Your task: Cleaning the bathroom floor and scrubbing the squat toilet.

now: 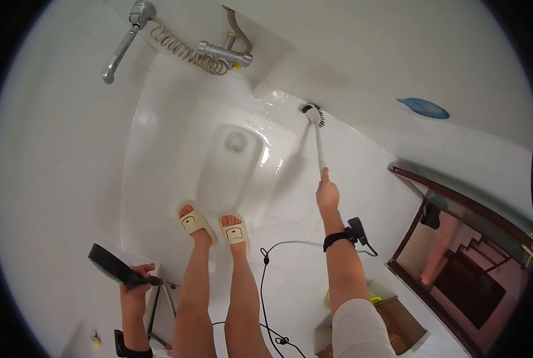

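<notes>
My right hand (328, 194) is closed round the handle of a white toilet brush (320, 143), index finger laid along the shaft. Its head, with dark bristles, touches the white floor near the foot of the far wall. On the left, my left hand (138, 279) grips a black handheld shower head (112, 264) by its handle, and a grey hose (170, 298) runs down from it. Between the two hands lies a white squat toilet (230, 164), set in a wet, shiny floor; some water stands in its drain hole.
My feet stand in cream slippers (233, 231) at the toilet's near end. A black cable (263, 292) loops over the floor. At right are a brown cardboard box (405, 325) and a brown-framed doorway (397, 247). A chrome sprayer (120, 51) and valve (224, 52) hang on the walls.
</notes>
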Tool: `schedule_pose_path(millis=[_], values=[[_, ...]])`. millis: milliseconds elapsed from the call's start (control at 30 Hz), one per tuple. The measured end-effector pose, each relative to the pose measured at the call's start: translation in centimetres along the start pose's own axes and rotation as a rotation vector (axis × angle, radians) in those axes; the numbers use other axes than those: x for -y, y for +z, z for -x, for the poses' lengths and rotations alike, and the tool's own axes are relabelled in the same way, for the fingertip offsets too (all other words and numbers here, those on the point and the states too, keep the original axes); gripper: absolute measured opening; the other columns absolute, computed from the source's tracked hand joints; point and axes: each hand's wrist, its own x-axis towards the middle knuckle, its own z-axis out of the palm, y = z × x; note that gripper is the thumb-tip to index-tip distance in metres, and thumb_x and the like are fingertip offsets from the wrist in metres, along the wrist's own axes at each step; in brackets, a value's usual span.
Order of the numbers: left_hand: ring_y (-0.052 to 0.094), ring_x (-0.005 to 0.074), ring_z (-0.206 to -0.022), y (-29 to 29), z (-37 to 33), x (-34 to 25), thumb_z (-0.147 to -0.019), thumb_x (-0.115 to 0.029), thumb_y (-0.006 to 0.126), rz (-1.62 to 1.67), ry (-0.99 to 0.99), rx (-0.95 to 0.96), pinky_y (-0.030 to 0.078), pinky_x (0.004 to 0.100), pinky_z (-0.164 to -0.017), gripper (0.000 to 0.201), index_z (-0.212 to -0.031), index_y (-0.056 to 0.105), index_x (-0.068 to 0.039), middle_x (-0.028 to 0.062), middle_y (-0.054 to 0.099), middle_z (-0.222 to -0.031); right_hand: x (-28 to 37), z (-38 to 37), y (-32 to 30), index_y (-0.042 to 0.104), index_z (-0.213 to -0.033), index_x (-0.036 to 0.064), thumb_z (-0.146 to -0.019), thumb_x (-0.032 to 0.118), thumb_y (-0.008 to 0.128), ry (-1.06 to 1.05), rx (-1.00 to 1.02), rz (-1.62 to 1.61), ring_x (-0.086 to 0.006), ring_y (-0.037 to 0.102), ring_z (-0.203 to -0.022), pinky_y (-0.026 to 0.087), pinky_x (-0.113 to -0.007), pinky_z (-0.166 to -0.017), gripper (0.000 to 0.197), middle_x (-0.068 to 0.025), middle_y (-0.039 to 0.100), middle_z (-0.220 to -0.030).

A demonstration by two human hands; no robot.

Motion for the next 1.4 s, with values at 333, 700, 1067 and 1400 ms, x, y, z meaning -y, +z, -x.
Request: schedule_pose_path(millis=[333, 700, 1067, 1400], values=[[0.045, 0.0279, -0.103, -0.5, 0.3, 1.2, -0.048, 0.009, 0.045, -0.026, -0.024, 0.005, 0.029, 0.0384, -0.091, 0.031, -0.076, 0.046, -0.004, 0.0143, 0.055, -0.092, -2.0, 7.2, -1.6, 0.035, -0.125, 0.0222, -0.08, 0.018, 0.048, -0.437, 0.171, 0.084, -0.0312, 0.055, -0.055, 0.046, -0.04, -0.05, 0.046, -0.0154, 0.054, -0.068], [0.049, 0.0229, -0.095, -0.6, 0.7, 2.8, -0.051, 0.008, 0.046, -0.073, -0.049, -0.01, 0.034, 0.0344, -0.085, 0.029, -0.077, 0.049, -0.002, 0.013, 0.056, -0.093, 0.6, 15.1, 7.5, 0.03, -0.127, 0.0165, -0.081, 0.014, 0.045, -0.102, 0.215, -0.274, -0.0367, 0.052, -0.053, 0.04, -0.044, -0.049, 0.048, -0.021, 0.052, -0.059], [0.052, 0.0194, -0.088, -0.6, -0.2, 7.2, -0.052, 0.008, 0.048, -0.272, -0.2, 0.08, 0.04, 0.0287, -0.073, 0.03, -0.08, 0.051, -0.002, 0.0093, 0.057, -0.089, -8.4, 13.6, 10.3, 0.03, -0.128, 0.0129, -0.085, 0.012, 0.041, 0.773, 0.002, -1.166, -0.0119, 0.042, -0.036, 0.035, -0.026, -0.032, 0.045, -0.0053, 0.045, -0.052], [0.05, 0.0189, -0.086, -1.5, 0.6, 6.8, -0.052, 0.007, 0.047, -0.301, -0.164, -0.034, 0.038, 0.0289, -0.076, 0.029, -0.079, 0.049, -0.002, 0.012, 0.057, -0.093, -4.0, 19.1, 10.3, 0.031, -0.128, 0.012, -0.083, 0.01, 0.045, 0.022, 0.057, -0.585, -0.0288, 0.049, -0.05, 0.041, -0.037, -0.05, 0.047, -0.0216, 0.052, -0.068]])
